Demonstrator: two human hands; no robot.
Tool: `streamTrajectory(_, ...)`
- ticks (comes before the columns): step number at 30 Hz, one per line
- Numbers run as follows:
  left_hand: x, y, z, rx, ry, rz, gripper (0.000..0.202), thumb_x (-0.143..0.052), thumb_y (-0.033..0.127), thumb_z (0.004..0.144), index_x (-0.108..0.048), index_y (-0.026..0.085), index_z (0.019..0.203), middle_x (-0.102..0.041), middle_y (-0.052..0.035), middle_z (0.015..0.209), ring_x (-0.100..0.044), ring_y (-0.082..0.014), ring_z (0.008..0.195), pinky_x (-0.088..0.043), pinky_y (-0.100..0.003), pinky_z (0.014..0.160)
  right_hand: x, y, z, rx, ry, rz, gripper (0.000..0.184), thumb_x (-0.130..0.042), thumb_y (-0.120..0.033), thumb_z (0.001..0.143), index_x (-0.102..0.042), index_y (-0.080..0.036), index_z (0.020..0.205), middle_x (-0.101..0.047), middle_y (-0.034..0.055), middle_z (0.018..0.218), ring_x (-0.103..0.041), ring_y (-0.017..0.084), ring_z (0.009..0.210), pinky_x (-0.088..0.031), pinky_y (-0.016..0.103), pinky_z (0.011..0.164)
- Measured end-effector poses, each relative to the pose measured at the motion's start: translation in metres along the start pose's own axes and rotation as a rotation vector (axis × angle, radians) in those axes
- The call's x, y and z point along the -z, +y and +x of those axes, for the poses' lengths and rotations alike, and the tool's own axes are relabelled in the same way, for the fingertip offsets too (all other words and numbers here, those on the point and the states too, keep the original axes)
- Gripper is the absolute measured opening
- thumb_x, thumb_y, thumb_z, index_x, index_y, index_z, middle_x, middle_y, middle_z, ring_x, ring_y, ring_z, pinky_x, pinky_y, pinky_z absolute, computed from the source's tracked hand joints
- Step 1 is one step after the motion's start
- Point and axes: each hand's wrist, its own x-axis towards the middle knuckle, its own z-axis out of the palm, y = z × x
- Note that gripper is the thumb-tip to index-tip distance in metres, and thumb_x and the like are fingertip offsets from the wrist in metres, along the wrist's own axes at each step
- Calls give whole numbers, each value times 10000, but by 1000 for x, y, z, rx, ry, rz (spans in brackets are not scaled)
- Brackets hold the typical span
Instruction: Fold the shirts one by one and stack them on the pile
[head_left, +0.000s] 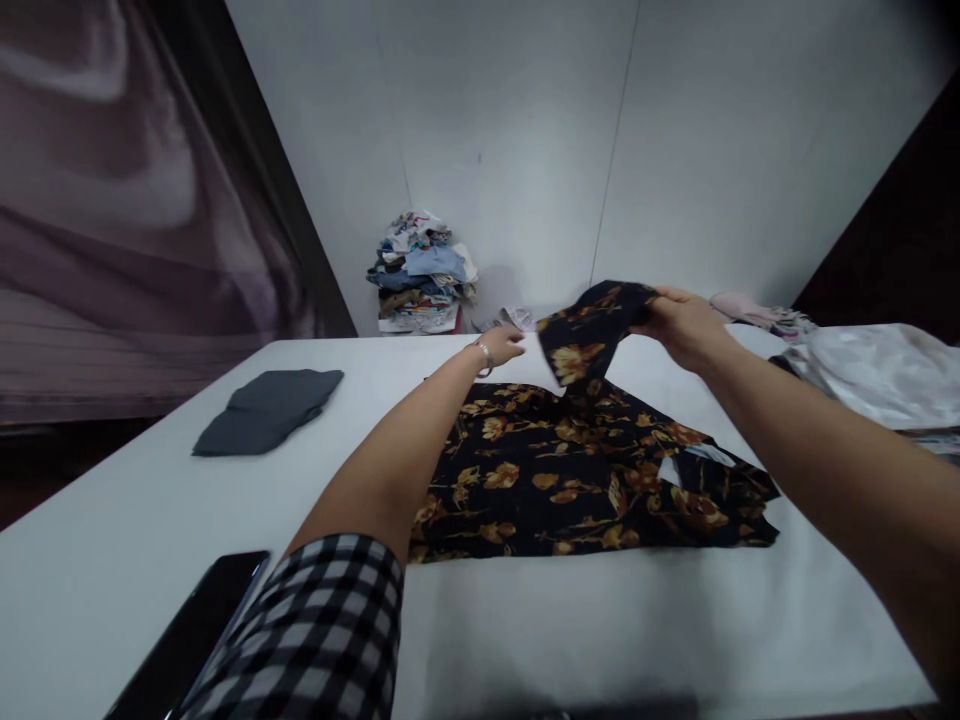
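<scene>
A black garment with yellow-brown flowers point(517, 490) lies spread on the white table point(465, 630). My right hand point(682, 322) is closed on a raised part of it, which looks like a sleeve and hangs folded above the rest. My left hand point(501, 346), with a bracelet at the wrist, hovers by the garment's far left edge. Its fingers are stretched out and hold nothing; a gap parts them from the raised fabric. Pale patches show at the garment's right side, and I cannot tell whether they are lining or table.
Folded dark grey cloth point(271, 412) lies at the table's left. A black phone-like slab point(191, 635) is near my left sleeve. A tall clothes pile point(424, 275) stands beyond the far edge by the wall. White shiny fabric point(885, 370) lies at the right, pink cloth point(757, 312) behind it.
</scene>
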Motion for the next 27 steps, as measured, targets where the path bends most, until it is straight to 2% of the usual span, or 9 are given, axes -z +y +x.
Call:
streamTrajectory(3, -10, -48, -17, 156, -138, 143, 370, -587, 301, 859, -575, 192, 1212, -570, -106, 1276, -547, -259, 1143, -445, -405, 962, 24, 3, 8, 6, 16, 188, 116, -607, -91, 697, -642, -175, 769, -654, -9, 735, -555, 88, 625, -521, 236, 673)
streamTrajectory(5, -22, -74, -29, 223, -172, 212, 418, -571, 261, 842, -557, 198, 1255, -557, -119, 1314, -507, -291, 1207, -413, -407, 989, 35, 6, 15, 4, 28, 235, 136, -595, -64, 691, -644, -175, 752, -650, -21, 698, -543, 79, 604, -509, 215, 667)
streamTrajectory(8, -41, -96, -36, 220, -212, 290, 465, -514, 206, 841, -510, 224, 1305, -512, -107, 1375, -423, -280, 1292, -372, -428, 1015, 42, 10, 23, -7, 55, 238, 129, -590, -109, 748, -672, -191, 803, -691, -3, 782, -599, 104, 694, -510, 235, 717)
streamTrajectory(11, -54, -102, -30, 186, -233, 351, 488, -490, 153, 825, -504, 244, 1304, -476, -97, 1411, -350, -249, 1345, -331, -422, 1036, 46, 11, 29, 17, 74, 234, 153, -562, -163, 808, -694, -200, 876, -714, 22, 933, -636, 127, 809, -504, 259, 776)
streamTrajectory(17, -56, -106, -11, 175, -247, 458, 295, -565, 158, 768, -672, 163, 1043, -653, -169, 1129, -523, -297, 1158, -256, -464, 1032, 59, 19, 37, -74, 126, 117, 317, -421, -219, 901, -661, -120, 1083, -647, 136, 1187, -654, 191, 957, -486, 358, 821)
streamTrajectory(20, -44, -107, -9, 168, -201, 492, 242, -529, 208, 806, -700, 138, 963, -662, -189, 1086, -538, -311, 1121, -290, -445, 983, 68, 24, 46, -26, 151, -16, 427, -370, -219, 932, -524, -41, 1288, -515, 205, 1342, -629, 200, 1033, -478, 353, 817)
streamTrajectory(22, -32, -104, -13, 151, -148, 502, 283, -470, 221, 842, -697, 136, 987, -647, -188, 1125, -535, -301, 1123, -312, -420, 953, 74, 23, 50, 44, 146, -86, 452, -332, -194, 943, -471, -1, 1327, -445, 232, 1389, -608, 203, 1074, -472, 345, 819)
streamTrajectory(25, -10, -95, -27, 98, -79, 495, 316, -411, 220, 872, -686, 158, 1014, -660, -145, 1118, -552, -257, 1101, -285, -404, 986, 84, 13, 46, 119, 147, -127, 434, -282, -157, 948, -541, 15, 1251, -441, 237, 1388, -589, 208, 1108, -459, 347, 837)
streamTrajectory(27, 5, -88, -42, 27, -21, 491, 306, -410, 227, 877, -687, 167, 994, -679, -122, 1075, -574, -239, 1060, -251, -414, 1024, 89, 2, 34, 106, 177, -124, 433, -264, -155, 953, -595, -11, 1192, -466, 214, 1375, -589, 202, 1111, -452, 342, 843)
